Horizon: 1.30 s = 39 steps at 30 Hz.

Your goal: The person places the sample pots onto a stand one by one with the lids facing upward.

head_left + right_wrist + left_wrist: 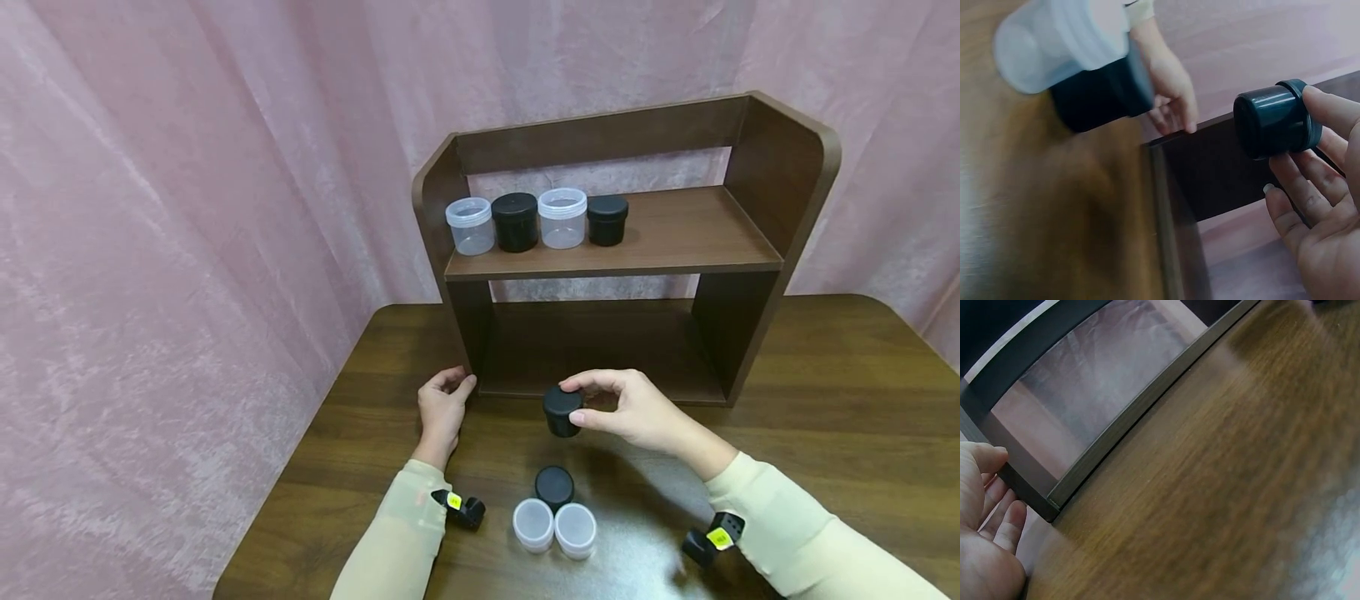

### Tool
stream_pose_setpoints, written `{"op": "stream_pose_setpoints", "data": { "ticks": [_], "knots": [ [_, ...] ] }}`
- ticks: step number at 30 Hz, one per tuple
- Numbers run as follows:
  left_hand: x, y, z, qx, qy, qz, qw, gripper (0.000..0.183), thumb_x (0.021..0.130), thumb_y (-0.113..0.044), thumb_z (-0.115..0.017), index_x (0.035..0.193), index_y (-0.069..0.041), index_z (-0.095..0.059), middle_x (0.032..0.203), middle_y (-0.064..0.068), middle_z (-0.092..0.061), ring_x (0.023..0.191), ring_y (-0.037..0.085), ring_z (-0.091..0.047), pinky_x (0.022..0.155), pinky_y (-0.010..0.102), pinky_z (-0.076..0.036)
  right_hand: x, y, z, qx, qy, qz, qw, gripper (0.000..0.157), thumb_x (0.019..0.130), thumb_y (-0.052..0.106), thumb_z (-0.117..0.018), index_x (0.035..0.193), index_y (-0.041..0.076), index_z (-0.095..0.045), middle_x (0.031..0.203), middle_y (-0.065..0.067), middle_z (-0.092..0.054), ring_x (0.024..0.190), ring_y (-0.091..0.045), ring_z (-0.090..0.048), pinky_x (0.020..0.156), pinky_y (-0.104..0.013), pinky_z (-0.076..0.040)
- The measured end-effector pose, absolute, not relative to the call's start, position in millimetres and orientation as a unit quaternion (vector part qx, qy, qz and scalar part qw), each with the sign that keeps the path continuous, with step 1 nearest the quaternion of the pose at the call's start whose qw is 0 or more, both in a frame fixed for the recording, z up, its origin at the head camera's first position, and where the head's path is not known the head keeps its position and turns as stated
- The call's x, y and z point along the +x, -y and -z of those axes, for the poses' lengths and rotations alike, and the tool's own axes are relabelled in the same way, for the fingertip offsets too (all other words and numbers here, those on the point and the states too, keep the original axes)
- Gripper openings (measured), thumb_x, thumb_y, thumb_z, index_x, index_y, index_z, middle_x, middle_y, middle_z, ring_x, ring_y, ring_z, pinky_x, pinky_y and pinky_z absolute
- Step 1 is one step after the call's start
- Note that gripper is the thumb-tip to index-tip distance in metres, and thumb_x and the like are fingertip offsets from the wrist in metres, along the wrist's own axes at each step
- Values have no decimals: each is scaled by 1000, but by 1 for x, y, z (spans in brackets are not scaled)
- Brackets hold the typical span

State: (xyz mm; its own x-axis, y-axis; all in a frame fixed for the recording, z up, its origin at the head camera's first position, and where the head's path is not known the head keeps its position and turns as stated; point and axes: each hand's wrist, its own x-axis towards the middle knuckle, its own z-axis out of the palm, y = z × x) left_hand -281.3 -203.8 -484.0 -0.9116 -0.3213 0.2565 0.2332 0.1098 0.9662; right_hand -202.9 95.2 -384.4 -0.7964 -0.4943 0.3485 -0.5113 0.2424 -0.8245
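Between thumb and fingers, my right hand (637, 412) pinches a small black lidded jar (562, 412), held above the table in front of the shelf. The right wrist view shows the same black jar (1272, 119) gripped near its lid. My left hand (442, 408) touches the lower front corner of the shelf's left side, thumb and fingers at the panel edge (1019, 487). Nearer me on the table stand another black jar (554, 487) and two clear jars with whitish lids, one on the left (533, 523) and one on the right (576, 529).
A brown two-tier wooden shelf (615, 273) stands on the wooden table (345, 467). Its upper board carries, from the left, a clear jar (472, 229), a black jar (516, 225), a clear jar (562, 221) and a smaller black jar (607, 223). Pink curtains (225, 167) hang behind.
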Motion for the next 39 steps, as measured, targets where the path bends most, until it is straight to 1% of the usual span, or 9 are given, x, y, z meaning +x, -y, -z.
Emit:
{"op": "stream_pose_setpoints", "data": {
  "ticks": [2, 8, 12, 18, 23, 31, 39],
  "knots": [
    [-281, 203, 484, 29, 715, 667, 208, 17, 78, -10, -79, 93, -5, -73, 91, 5, -70, 86, 18, -63, 72, 22, -48, -208, -94, 378, 321, 790, -522, 11, 34, 82, 20, -78, 115, 17, -68, 103, 4, -69, 92, -17, -64, 76, -30, -51],
    [-281, 203, 484, 30, 717, 663, 214, 17, 79, -11, -79, 93, -5, -73, 90, 6, -70, 86, 17, -63, 72, 22, -48, -215, -87, 345, 334, 789, -515, 21, 35, 82, 18, -78, 115, 13, -68, 100, -1, -69, 86, -19, -65, 71, -28, -52],
    [-281, 204, 486, 31, 717, 663, 213, 17, 78, -11, -80, 93, -5, -74, 90, 6, -70, 85, 17, -63, 72, 22, -48, -220, -79, 326, 336, 796, -502, 30, 35, 81, 21, -79, 114, 14, -69, 98, -1, -69, 84, -18, -66, 68, -29, -52],
    [-281, 206, 488, 25, 716, 666, 207, 17, 78, -13, -80, 93, -7, -74, 91, 4, -70, 87, 18, -63, 71, 22, -49, -229, -67, 299, 333, 809, -482, 42, 36, 82, 25, -78, 116, 15, -68, 97, -1, -70, 85, -16, -65, 70, -31, -51],
    [-282, 206, 487, 23, 715, 668, 204, 17, 78, -13, -80, 93, -7, -74, 91, 4, -70, 87, 18, -63, 71, 22, -49, -236, -59, 279, 338, 803, -488, 48, 37, 83, 23, -77, 117, 13, -67, 100, -3, -70, 86, -16, -66, 72, -33, -52],
    [-283, 207, 484, 25, 720, 664, 200, 17, 79, -14, -80, 94, -8, -74, 91, 5, -70, 87, 19, -63, 71, 23, -48, -250, -43, 249, 327, 790, -514, 73, 35, 83, 19, -77, 116, 10, -67, 99, -6, -70, 89, -18, -66, 74, -31, -52],
    [-280, 207, 483, 36, 735, 651, 186, 18, 80, -16, -79, 96, -9, -74, 93, 4, -69, 90, 19, -63, 72, 25, -49, -268, -20, 228, 290, 809, -499, 112, 37, 83, 28, -77, 116, 15, -68, 100, -2, -71, 92, -12, -66, 78, -32, -52]
  ]
}}
